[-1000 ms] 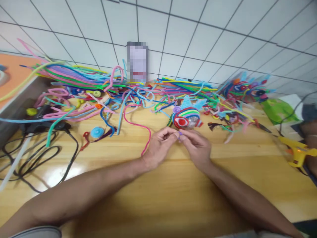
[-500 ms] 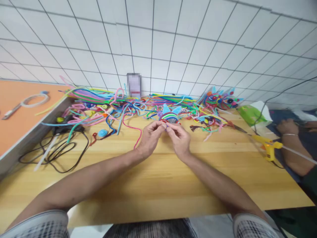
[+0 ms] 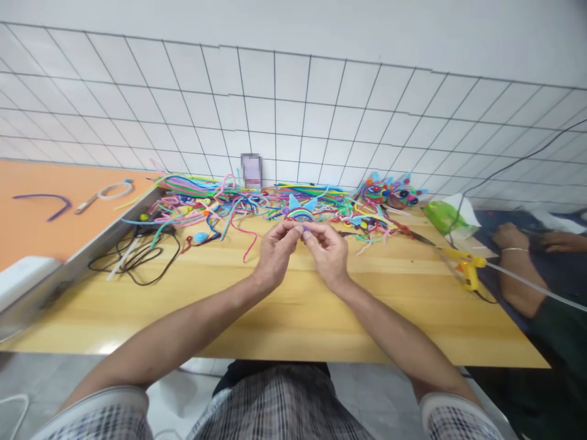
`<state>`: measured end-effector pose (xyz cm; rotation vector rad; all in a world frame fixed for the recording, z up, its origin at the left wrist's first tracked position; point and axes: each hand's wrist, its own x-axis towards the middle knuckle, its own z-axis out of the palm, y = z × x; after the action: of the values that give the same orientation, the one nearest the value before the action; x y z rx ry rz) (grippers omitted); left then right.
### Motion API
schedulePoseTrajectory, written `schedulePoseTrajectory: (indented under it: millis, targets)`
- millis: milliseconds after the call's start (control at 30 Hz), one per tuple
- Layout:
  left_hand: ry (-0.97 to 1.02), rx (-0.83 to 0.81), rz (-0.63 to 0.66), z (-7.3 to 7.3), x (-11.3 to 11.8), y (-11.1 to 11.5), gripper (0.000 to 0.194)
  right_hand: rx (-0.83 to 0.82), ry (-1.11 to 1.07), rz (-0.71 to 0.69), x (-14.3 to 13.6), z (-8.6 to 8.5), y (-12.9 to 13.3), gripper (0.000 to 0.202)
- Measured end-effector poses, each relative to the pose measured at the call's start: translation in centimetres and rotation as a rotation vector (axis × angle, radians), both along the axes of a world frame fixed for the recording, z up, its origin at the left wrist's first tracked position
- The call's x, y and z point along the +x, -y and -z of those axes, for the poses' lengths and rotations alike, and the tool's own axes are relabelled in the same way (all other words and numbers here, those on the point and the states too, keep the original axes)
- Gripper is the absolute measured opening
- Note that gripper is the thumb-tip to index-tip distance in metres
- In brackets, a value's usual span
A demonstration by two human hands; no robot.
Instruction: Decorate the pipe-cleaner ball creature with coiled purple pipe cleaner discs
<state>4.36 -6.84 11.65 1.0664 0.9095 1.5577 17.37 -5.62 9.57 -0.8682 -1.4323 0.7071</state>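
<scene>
My left hand (image 3: 276, 249) and my right hand (image 3: 329, 252) meet over the middle of the wooden table, fingertips pinched together. Between them shows a tiny purple piece (image 3: 304, 228), apparently pipe cleaner; the fingers cover most of it. Just beyond the fingertips is a striped pipe-cleaner animal head (image 3: 300, 212) with two pointed light-blue ears, its lower part hidden behind my hands. To the left of my left hand, a red-pink pipe cleaner (image 3: 250, 241) curves over the wood.
Loose pipe cleaners (image 3: 197, 185) pile along the wall. Finished-looking colourful heads (image 3: 389, 190) sit at the back right. A yellow glue gun (image 3: 471, 275) lies at the right edge, near another person's hand (image 3: 511, 238). Black cable (image 3: 137, 269) coils at left.
The camera view has tilted up and shifted, showing more wall and the table's front edge. My hands stay pinched together in front of the animal head.
</scene>
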Motion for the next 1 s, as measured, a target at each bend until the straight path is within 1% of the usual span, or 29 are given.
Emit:
schedulePoseTrajectory:
  millis: [167, 267, 367, 467, 567, 667, 867, 1000]
  targets:
    - [0.016, -0.035, 0.029, 0.6, 0.1, 0.8, 0.031, -0.074, -0.033, -0.049, 0.2, 0.1, 0.6, 0.028]
    - [-0.051, -0.036, 0.024, 0.9, -0.5, 0.7, 0.029, -0.135, -0.04, -0.081, 0.4, 0.1, 0.5, 0.027]
    - [-0.136, -0.029, 0.044, 1.5, -0.9, 0.0, 0.025, -0.194, -0.004, -0.104, 1.2, 0.2, 0.1, 0.022]
    - [-0.189, -0.059, 0.101, 2.3, -1.1, -1.0, 0.023, -0.255, 0.051, -0.138, 2.4, 0.5, -0.7, 0.019]
    - [-0.22, -0.111, 0.153, 3.4, -1.2, -1.9, 0.023, -0.325, 0.064, -0.177, 3.2, 1.1, -1.5, 0.019]
    - [-0.234, -0.126, 0.192, 4.4, -1.4, -2.5, 0.022, -0.373, 0.045, -0.2, 3.2, 1.9, -2.0, 0.022]
    - [-0.222, -0.142, 0.266, 5.7, -2.4, -2.9, 0.027, -0.414, 0.033, -0.13, 2.1, 3.6, -1.9, 0.019]
    - [-0.199, -0.231, 0.296, 6.5, -3.0, -2.7, 0.036, -0.426, 0.042, -0.087, 1.6, 4.2, -1.7, 0.021]
